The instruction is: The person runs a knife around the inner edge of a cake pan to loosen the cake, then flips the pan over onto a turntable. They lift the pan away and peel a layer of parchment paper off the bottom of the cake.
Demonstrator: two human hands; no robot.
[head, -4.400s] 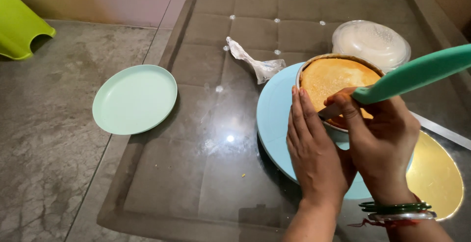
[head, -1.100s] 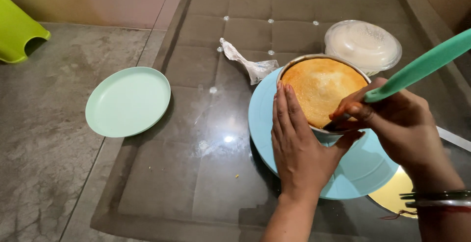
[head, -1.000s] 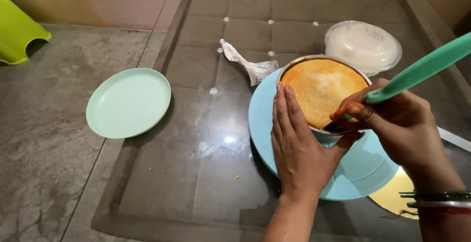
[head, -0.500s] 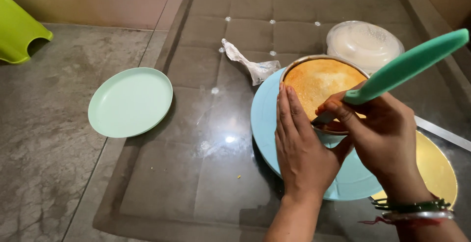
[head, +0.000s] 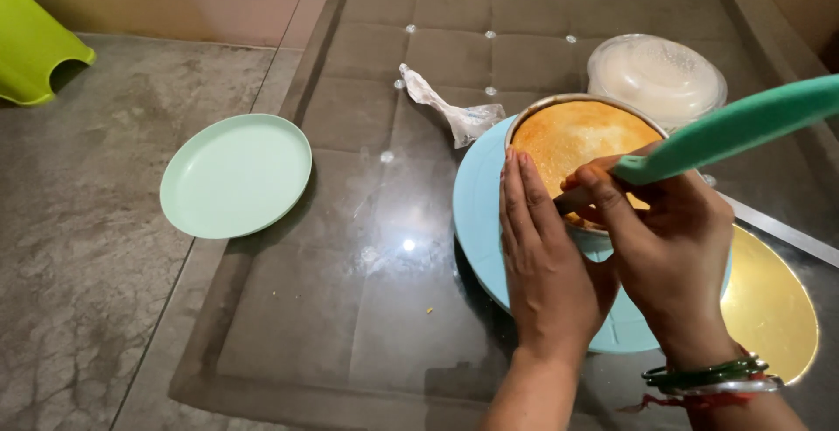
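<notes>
Left hand (head: 546, 260) lies flat, fingers straight and together, pressed against the near left side of the cake tin (head: 533, 121); it grips nothing. Right hand (head: 669, 234) has its fingers clamped round a knife with a green handle (head: 734, 129); the handle slants up to the right, out of frame. The blade is mostly hidden behind the fingers, its tip at the tin's near edge, against the cake (head: 581, 134).

Cake: round, golden-brown top, sits inside the metal tin. Tin stands on a light blue turntable (head: 476, 212), toward its far side.

Counter (head: 350, 309) is glass-topped over a tufted dark panel. A gold board (head: 773, 300) lies to the right, partly under the turntable's edge. White lidded bowl (head: 655, 72) just behind the tin. Crumpled clear wrapper (head: 450, 112) left of the tin, near it. Pale green plate (head: 236, 173) well apart to the left, straddling the counter's edge. Lime-green plastic thing (head: 35, 46) in the far left corner. Green and silver bangles (head: 708, 374) on the right wrist.
</notes>
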